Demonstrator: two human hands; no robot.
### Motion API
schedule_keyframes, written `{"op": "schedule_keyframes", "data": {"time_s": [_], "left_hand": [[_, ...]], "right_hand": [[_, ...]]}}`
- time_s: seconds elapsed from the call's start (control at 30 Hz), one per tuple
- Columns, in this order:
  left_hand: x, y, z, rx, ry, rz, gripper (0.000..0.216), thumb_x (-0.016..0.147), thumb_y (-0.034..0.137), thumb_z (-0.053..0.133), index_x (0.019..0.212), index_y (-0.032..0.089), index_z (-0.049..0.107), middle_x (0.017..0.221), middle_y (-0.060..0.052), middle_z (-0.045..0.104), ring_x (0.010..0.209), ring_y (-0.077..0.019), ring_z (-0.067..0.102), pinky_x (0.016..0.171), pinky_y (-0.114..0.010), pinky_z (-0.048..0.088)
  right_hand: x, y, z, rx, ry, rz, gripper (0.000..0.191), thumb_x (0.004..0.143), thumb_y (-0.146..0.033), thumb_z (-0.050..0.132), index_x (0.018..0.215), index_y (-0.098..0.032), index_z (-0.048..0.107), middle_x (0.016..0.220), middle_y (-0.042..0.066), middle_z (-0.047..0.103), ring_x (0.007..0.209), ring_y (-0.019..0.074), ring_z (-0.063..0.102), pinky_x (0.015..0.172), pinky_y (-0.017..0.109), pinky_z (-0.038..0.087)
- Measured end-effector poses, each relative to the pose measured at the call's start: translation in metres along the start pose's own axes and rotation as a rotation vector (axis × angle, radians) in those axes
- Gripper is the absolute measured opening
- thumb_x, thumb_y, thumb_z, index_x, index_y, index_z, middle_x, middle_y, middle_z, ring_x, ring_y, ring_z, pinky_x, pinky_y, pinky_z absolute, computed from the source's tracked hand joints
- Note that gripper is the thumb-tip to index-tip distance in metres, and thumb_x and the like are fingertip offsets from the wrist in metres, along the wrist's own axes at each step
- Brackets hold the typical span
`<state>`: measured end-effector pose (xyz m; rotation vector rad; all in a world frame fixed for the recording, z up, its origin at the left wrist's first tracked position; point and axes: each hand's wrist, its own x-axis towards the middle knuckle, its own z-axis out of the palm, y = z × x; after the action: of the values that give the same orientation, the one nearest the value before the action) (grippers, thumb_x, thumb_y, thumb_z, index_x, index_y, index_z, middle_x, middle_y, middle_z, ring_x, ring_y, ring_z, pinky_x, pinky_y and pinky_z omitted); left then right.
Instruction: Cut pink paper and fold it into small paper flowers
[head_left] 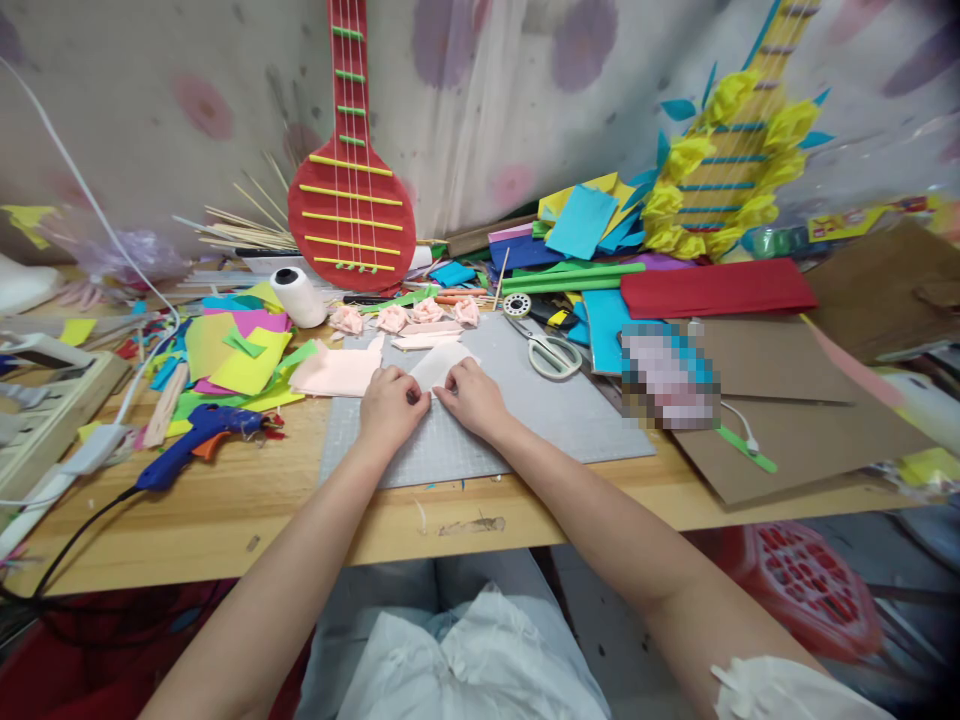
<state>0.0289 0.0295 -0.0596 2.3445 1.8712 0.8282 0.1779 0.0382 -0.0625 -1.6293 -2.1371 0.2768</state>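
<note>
On a grey cutting mat (540, 420), a small piece of pale pink paper (442, 365) lies between my two hands. My left hand (394, 405) pinches its left lower edge, and my right hand (472, 395) pinches the right lower edge, the thumbs close together. Just beyond stand several pink paper flowers (427, 311) in a row, with narrow folded pink strips (429, 338) in front of them. A larger pink sheet (337, 368) lies left of my left hand. Scissors (553, 355) with pale handles rest to the right of my right hand.
A blue glue gun (195, 440) with its cable lies at the left, near coloured paper scraps (236, 350). A white thread spool (298, 297) stands behind. A red paper lute (352, 220) leans at the back; a yellow one (720, 170) is at right. Brown cardboard (810, 440) covers the right side.
</note>
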Motion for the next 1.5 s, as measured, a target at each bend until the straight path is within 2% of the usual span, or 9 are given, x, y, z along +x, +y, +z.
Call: {"op": "schedule_keyframes", "data": {"time_s": [0.23,0.53,0.73,0.87,1.0,1.13,1.3,1.47,1.5], "left_hand": [[0.001,-0.002,0.002,-0.016,-0.023,0.101,0.013,0.076,0.026,0.054,0.078,0.021,0.065,0.085,-0.005,0.052,0.087,-0.0207,0.046,0.080,-0.034,0.040],[0.002,-0.002,0.006,-0.011,-0.003,0.075,0.013,0.073,0.030,0.057,0.077,0.023,0.067,0.088,-0.007,0.050,0.089,-0.0229,0.044,0.081,-0.038,0.039],[0.002,-0.007,0.001,-0.070,-0.097,0.086,0.018,0.074,0.019,0.052,0.080,0.025,0.068,0.091,-0.006,0.051,0.092,-0.0227,0.045,0.081,-0.040,0.038],[0.000,-0.014,-0.004,-0.124,-0.092,0.133,0.033,0.068,0.005,0.046,0.087,0.023,0.066,0.097,-0.006,0.050,0.097,-0.0212,0.045,0.087,-0.040,0.039],[0.004,-0.029,-0.006,-0.329,-0.110,0.115,0.049,0.061,-0.002,0.038,0.101,0.020,0.057,0.108,-0.006,0.047,0.105,-0.0167,0.046,0.087,-0.033,0.043],[0.016,-0.046,-0.008,-0.473,-0.232,0.170,0.039,0.069,0.006,0.040,0.101,0.019,0.057,0.116,-0.007,0.046,0.103,-0.0141,0.049,0.079,-0.027,0.047],[0.030,-0.049,-0.012,-0.295,-0.300,0.270,0.020,0.076,0.021,0.046,0.088,0.020,0.062,0.110,-0.006,0.051,0.085,-0.0124,0.055,0.078,-0.029,0.048],[0.020,-0.029,-0.026,0.077,-0.171,0.461,0.021,0.081,0.026,0.043,0.078,0.019,0.062,0.110,-0.009,0.053,0.102,-0.0208,0.051,0.083,-0.035,0.044],[0.016,-0.023,-0.029,0.109,-0.179,0.508,0.022,0.082,0.025,0.042,0.077,0.019,0.062,0.110,-0.009,0.053,0.101,-0.0210,0.051,0.083,-0.035,0.044]], "right_hand": [[-0.001,-0.004,0.000,-0.135,-0.005,-0.062,0.017,0.085,-0.029,0.046,0.096,-0.017,0.051,0.097,0.008,0.052,0.084,0.0191,0.051,0.064,0.027,0.038],[-0.004,-0.007,-0.001,-0.123,-0.055,-0.066,0.018,0.084,-0.028,0.044,0.096,-0.016,0.052,0.101,0.011,0.050,0.090,0.0217,0.048,0.070,0.030,0.039],[-0.004,-0.003,-0.002,-0.130,-0.069,-0.079,0.020,0.080,-0.013,0.042,0.097,-0.017,0.051,0.099,0.010,0.050,0.085,0.0199,0.049,0.066,0.028,0.038],[-0.003,0.002,-0.002,-0.071,-0.074,-0.049,0.023,0.076,-0.009,0.042,0.095,-0.018,0.052,0.099,0.009,0.050,0.082,0.0185,0.049,0.067,0.028,0.038],[-0.002,0.009,-0.004,0.097,-0.042,-0.054,0.024,0.074,-0.008,0.041,0.093,-0.018,0.053,0.098,0.007,0.051,0.081,0.0159,0.050,0.071,0.027,0.039],[-0.003,0.018,-0.006,0.344,-0.024,-0.093,0.023,0.073,-0.013,0.044,0.094,-0.018,0.050,0.095,0.003,0.050,0.065,0.0089,0.048,0.068,0.023,0.040],[-0.004,0.021,-0.007,0.400,-0.006,-0.107,0.021,0.071,-0.016,0.046,0.093,-0.018,0.047,0.093,0.001,0.049,0.060,0.0071,0.045,0.065,0.022,0.039],[-0.010,0.016,-0.014,0.258,0.016,-0.178,0.001,0.073,-0.019,0.047,0.073,-0.019,0.046,0.081,0.001,0.049,0.070,0.0114,0.045,0.066,0.022,0.036],[-0.011,0.015,-0.015,0.232,0.018,-0.189,0.003,0.073,-0.021,0.047,0.071,-0.019,0.046,0.079,0.001,0.049,0.072,0.0120,0.045,0.065,0.022,0.035]]}}
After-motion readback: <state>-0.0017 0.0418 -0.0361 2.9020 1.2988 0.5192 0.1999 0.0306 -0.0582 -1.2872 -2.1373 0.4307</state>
